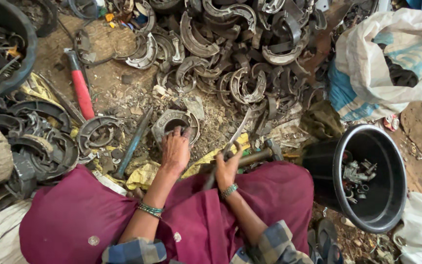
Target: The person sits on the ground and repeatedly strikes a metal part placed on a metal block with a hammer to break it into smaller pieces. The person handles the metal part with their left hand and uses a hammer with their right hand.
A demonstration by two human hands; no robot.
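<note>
near: right hand [228, 168] is closing its fingers around a flat metal tool [235, 137], blade angling up and away, a wooden-handled hammer [257, 155] lying just beside it. left hand [175, 150] is resting with fingers spread and bent on a curved brake shoe [164, 121] on the dirt floor [108, 78]. right: black tub [387, 215] is holding small parts. far: heap of brake shoes [240, 49], red-handled hammer [80, 87].
</note>
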